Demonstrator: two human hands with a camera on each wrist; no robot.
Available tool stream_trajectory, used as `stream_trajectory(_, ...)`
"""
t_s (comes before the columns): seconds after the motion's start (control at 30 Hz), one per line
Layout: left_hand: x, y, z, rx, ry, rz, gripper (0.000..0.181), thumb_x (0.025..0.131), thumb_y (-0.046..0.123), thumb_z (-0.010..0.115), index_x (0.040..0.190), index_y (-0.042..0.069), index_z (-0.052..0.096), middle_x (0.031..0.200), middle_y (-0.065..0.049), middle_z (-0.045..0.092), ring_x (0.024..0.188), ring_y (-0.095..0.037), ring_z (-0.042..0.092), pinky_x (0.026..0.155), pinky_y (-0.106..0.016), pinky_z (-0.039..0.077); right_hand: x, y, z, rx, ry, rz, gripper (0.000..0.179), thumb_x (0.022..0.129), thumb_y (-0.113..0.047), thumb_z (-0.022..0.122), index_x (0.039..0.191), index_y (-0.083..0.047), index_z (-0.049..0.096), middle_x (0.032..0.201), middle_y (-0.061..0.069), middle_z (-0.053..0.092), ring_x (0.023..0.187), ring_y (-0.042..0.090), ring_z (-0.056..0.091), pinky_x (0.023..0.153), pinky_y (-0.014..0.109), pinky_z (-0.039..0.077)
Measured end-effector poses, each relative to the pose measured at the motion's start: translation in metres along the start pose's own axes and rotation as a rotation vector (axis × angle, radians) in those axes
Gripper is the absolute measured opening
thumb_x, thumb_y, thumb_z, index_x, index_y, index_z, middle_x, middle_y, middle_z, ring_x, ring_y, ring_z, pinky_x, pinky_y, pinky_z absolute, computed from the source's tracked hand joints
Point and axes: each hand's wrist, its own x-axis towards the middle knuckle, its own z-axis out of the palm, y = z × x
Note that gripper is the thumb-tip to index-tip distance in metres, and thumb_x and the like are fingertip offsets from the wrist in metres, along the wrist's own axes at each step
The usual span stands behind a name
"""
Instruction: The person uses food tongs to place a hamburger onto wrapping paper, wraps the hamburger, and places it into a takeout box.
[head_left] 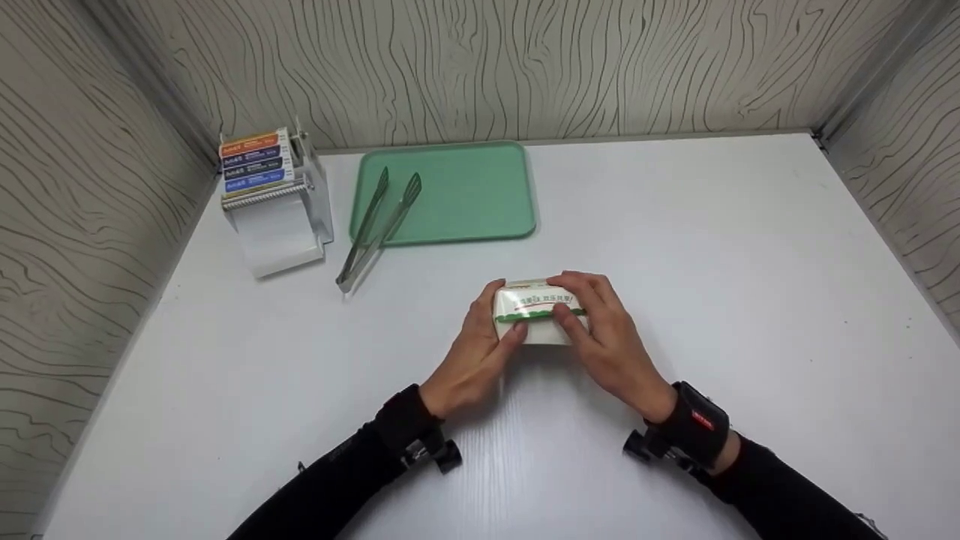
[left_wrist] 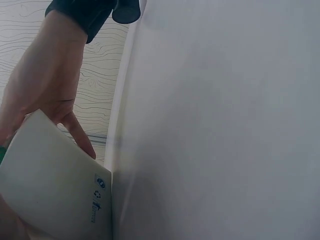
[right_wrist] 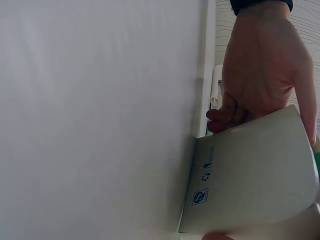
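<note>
A small white paper box (head_left: 538, 334) with a green wavy band and printed characters stands on the white table in front of me. My left hand (head_left: 471, 361) grips its left side, the thumb on the front near the green edge. On the right side my right hand (head_left: 616, 354) holds it, with the thumb on the lid flap and a finger over the top. Both wrist views show the plain white side of the box (left_wrist: 55, 175) with small blue marks near its bottom edge. The inside of the box is hidden.
A green tray (head_left: 472, 195) lies at the back of the table. Metal tongs (head_left: 379, 232) rest partly on its left side, spread apart. Further left stands a white dispenser (head_left: 277, 232) with several coloured labels. Patterned walls (head_left: 465, 67) border the table.
</note>
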Motion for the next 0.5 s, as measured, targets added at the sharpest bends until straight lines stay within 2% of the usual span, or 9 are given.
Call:
stream_trajectory(0.1,0.0013,0.0005,-0.0008,-0.034,0.0,0.0,0.069,0.11,0.036,0.048,0.16,0.003,0.015,0.157,-0.021,0.035,0.147,-0.028,0.033,0.123,-0.048,0.028,0.0,0.0006,-0.0019,-0.009,-0.021,-0.027,0.039,0.104,-0.022,0.062,0.142,-0.018,0.06,0.139,0.009,0.055,0.131,0.022,0.053,0.107,0.047,0.044)
stream_trajectory(0.23,0.0024,0.001,-0.0028,-0.097,-0.009,-0.006,0.07,0.109,0.035,0.05,0.159,0.004,0.013,0.158,-0.02,0.033,0.147,-0.027,0.033,0.123,-0.047,0.027,0.0002,0.0016,-0.0032,-0.012,-0.053,-0.046,0.052,0.098,-0.017,0.066,0.149,-0.02,0.055,0.143,0.011,0.053,0.135,0.025,0.051,0.11,0.05,0.042)
stream_trajectory(0.37,0.0018,0.001,-0.0039,-0.115,-0.017,-0.026,0.073,0.109,0.04,0.048,0.16,0.004,0.012,0.159,-0.021,0.031,0.147,-0.029,0.032,0.123,-0.048,0.026,0.0001,0.0005,-0.0021,0.038,-0.066,0.0,0.054,0.097,-0.008,0.063,0.148,-0.022,0.056,0.146,0.01,0.05,0.139,0.026,0.047,0.111,0.05,0.039)
stream_trajectory(0.5,0.0012,0.0023,-0.0032,-0.105,-0.007,-0.035,0.077,0.108,0.052,0.044,0.16,0.003,0.014,0.158,-0.023,0.032,0.146,-0.031,0.032,0.122,-0.049,0.027,-0.0018,-0.0038,0.0004,0.089,-0.05,0.062,0.046,0.099,-0.007,0.061,0.143,-0.021,0.059,0.146,0.01,0.048,0.143,0.027,0.041,0.11,0.051,0.035)
